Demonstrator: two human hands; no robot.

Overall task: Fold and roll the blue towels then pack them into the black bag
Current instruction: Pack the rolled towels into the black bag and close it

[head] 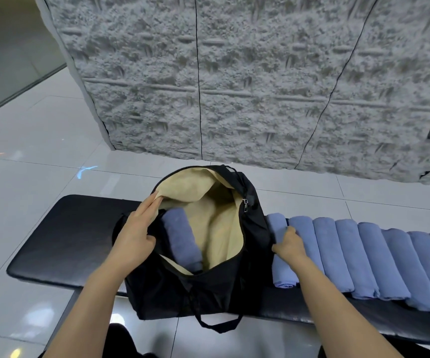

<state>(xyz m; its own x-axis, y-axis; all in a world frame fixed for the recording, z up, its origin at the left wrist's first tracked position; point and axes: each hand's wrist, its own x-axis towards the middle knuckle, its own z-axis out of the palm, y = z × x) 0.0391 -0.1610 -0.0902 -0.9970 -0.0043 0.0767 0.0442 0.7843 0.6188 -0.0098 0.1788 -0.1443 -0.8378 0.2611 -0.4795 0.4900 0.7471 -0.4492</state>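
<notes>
A black bag (208,288) with a tan lining stands unzipped on a black bench (64,244). One rolled blue towel (181,239) lies inside it along the left side. My left hand (136,228) holds the bag's left rim and keeps the mouth spread. To the right of the bag, several rolled blue towels (369,257) lie side by side on the bench. My right hand (290,245) grips the roll nearest the bag (282,270), with the fingers curled over its top.
A rough grey textured wall (234,86) rises behind the bench. Glossy white floor tiles (28,151) surround it. The bag's carry strap (219,324) hangs over the bench's front edge.
</notes>
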